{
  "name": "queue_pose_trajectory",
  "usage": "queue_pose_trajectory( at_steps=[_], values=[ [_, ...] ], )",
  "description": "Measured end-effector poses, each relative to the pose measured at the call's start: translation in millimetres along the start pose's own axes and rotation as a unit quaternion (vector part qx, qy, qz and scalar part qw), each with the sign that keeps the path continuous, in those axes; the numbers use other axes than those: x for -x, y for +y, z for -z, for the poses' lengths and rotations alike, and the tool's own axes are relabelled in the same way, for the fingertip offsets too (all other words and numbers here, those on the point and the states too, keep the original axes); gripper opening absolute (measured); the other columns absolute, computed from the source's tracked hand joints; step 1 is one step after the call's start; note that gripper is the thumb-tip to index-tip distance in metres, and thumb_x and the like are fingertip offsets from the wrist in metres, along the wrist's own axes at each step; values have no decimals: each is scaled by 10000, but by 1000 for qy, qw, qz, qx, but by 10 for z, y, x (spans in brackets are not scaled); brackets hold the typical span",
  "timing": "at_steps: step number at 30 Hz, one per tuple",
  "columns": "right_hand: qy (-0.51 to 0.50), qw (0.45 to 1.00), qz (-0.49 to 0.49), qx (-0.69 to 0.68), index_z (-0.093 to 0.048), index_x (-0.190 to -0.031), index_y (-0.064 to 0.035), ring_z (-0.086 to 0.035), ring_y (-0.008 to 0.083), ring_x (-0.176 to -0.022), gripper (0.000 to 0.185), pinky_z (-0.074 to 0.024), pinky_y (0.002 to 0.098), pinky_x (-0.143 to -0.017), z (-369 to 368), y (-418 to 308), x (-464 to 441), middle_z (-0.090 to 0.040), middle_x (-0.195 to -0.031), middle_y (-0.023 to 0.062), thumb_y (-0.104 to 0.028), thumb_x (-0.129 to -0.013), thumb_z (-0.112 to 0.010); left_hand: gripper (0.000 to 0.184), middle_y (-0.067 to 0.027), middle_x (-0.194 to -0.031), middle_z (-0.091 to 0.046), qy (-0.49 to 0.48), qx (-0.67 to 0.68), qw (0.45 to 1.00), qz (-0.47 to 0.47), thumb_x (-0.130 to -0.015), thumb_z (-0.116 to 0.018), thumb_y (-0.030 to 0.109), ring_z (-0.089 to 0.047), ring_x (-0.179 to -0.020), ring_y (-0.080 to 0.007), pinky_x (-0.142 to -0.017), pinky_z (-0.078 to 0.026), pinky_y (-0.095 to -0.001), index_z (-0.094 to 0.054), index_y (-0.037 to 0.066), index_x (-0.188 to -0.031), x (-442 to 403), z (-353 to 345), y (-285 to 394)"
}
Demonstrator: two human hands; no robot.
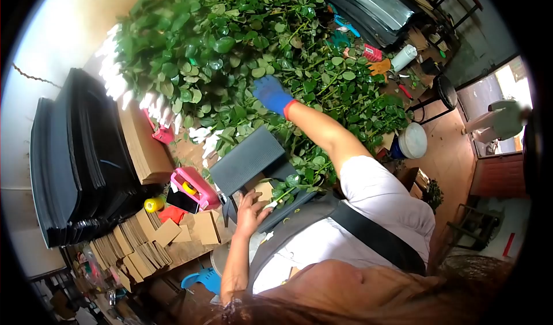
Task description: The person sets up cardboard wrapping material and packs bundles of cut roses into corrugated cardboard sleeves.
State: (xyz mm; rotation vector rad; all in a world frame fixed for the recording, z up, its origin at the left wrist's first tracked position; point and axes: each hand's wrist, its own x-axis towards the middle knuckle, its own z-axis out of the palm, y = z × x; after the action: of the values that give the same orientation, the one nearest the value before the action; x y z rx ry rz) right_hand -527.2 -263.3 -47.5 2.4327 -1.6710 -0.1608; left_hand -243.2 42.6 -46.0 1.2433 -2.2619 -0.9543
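My right hand (272,95), in a blue glove with a red cuff, reaches into a large heap of leafy green stems (230,42). Its fingers bend down among the leaves, so whatever they grip is hidden. My bare left hand (250,211) is low and close to my body. Thumb and fingers meet around the end of a leafy stem (282,197). A dark grey ribbed board (249,159) stands just beyond that hand, with a small brown cardboard piece (265,190) beside it. Scissors (230,211) with dark blades lie to the left of my left hand.
White-sleeved stem ends (118,83) stick out on the left. Stacked black sheets (69,163) and a pink basket (196,186) stand nearer. Cardboard pieces (138,244) line the bench edge. Rightward are a white bucket (413,140), a stool (445,91) and a person (504,119) by the doorway.
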Motion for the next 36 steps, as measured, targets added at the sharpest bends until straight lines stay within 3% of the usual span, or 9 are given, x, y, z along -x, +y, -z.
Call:
queue_pose_trajectory(
  at_steps=[4, 5, 7, 9, 15, 20, 25, 32, 36],
  values=[
    [178, 973, -34, -144, -657, -1116, -181, -543, 278, -1166, 256, -410, 433, -998, 597, 48, -77, -591, -1296, 66, -266, -881, -604, 265, -116, -1201, -631, 13, -25, 999, -21, -750, -829, 242, -538, -1229, -351, -1037, -418, -467, -777, 93, -963, 8, -25, -27],
    [354, 917, 30, -183, -660, -1026, -157, -558, 282, -1114, 196, -428, 440, -973, 747, 151, -53, -611, -1250, 65, -274, -886, -590, 262, -125, -1185, -630, 14, 16, 1000, 2, -766, -815, 263, -527, -1255, -359, -1099, -337, -570, -768, 94, -961, 22, -48, -39],
    [362, 907, 57, -208, -657, -986, -156, -595, 274, -1052, 167, -459, 432, -941, 965, 262, 42, -639, -1189, 66, -271, -886, -589, 265, -129, -1193, -630, 13, 27, 1000, 5, -766, -814, 256, -528, -1254, -362, -1093, -347, -565, -767, 92, -968, 18, -44, -27],
    [115, 980, 61, -151, -677, -1012, -188, -657, 302, -927, 163, -511, 440, -854, 895, 392, 76, -685, -1012, 81, -246, -876, -608, 257, -135, -1192, -634, 12, 22, 1000, -3, -759, -816, 251, -530, -1241, -370, -1061, -391, -522, -773, 92, -957, 25, -53, -20],
    [114, 982, 72, -134, -701, -993, -152, -674, 297, -899, 178, -534, 434, -792, 391, 135, -40, -693, -966, 94, -222, -846, -627, 255, -136, -1172, -642, 13, 18, 1000, -11, -746, -824, 244, -537, -1218, -375, -1013, -440, -461, -780, 87, -942, 2, -13, -19],
    [8, 1000, -8, -2, -703, -1017, -186, -551, 256, -1186, 178, -409, 416, -985, -159, -210, -157, -629, -1216, 57, -192, -880, -588, 262, -133, -1178, -639, 10, 16, 1000, 0, -730, -839, 235, -539, -1228, -374, -1016, -447, -459, -781, 88, -939, 13, -45, -41],
    [374, 911, 111, -130, -698, -1032, -159, -536, 266, -1188, 210, -393, 438, -1050, 938, 52, 31, -610, -1220, 78, -184, -831, -645, 252, -133, -1201, -633, 22, 3, 1000, -12, -754, -833, 207, -550, -1224, -357, -988, -468, -433, -780, 82, -967, 15, -26, -3],
    [309, 897, 271, -161, -629, -1195, -227, -649, 259, -893, 376, -535, 408, -770, 2031, 263, 1098, -669, -997, 35, -90, -849, -572, 335, -139, -1197, -632, 35, 27, 999, -12, -741, -844, 236, -553, -1205, -372, -968, -485, -446, -758, 91, -1030, 38, -71, -69],
    [-129, 951, 280, -33, -592, -1239, -317, -654, 257, -779, 505, -530, 381, -616, 1519, 101, 1956, -623, -883, 37, -52, -810, -614, 759, -153, -1294, -609, 52, 118, 987, 96, -658, -896, 297, -554, -1228, -368, -1043, -432, -447, -596, 69, -1316, 65, -127, -58]
  ],
)
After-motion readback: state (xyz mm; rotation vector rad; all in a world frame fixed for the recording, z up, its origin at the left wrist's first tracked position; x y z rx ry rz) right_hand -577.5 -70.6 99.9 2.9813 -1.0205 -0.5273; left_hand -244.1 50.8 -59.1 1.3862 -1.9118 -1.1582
